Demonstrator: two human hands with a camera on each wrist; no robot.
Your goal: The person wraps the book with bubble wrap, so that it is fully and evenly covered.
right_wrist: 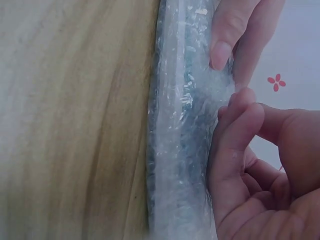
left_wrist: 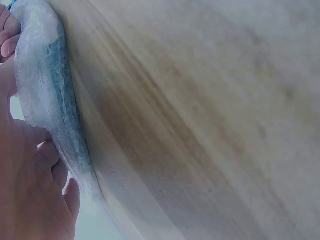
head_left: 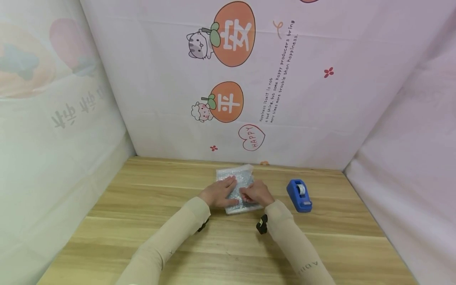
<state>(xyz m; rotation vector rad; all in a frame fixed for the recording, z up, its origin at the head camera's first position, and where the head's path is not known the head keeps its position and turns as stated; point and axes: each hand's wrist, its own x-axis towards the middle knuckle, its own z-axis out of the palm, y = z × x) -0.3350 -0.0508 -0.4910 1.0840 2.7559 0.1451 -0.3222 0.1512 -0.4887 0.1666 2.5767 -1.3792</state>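
Note:
A flat package in clear bubble wrap point(head_left: 235, 172) lies on the table, with something bluish-green showing through the plastic. My left hand point(head_left: 221, 192) rests on its left part, fingers spread and thumb extended across the wrap. On the right part, my right hand point(head_left: 258, 193) has its fingers curled. In the right wrist view, this hand's thumb and forefinger point(right_wrist: 245, 120) come together right at the wrap's surface, close to the left thumb. The left wrist view shows the package point(left_wrist: 60, 85) edge-on beside the left hand point(left_wrist: 30, 180).
A blue tape dispenser point(head_left: 298, 196) with a roll of tape stands to the right of the package. The wood-grain table point(head_left: 160, 178) is enclosed by white printed cloth point(head_left: 171, 130) at the back and on both sides.

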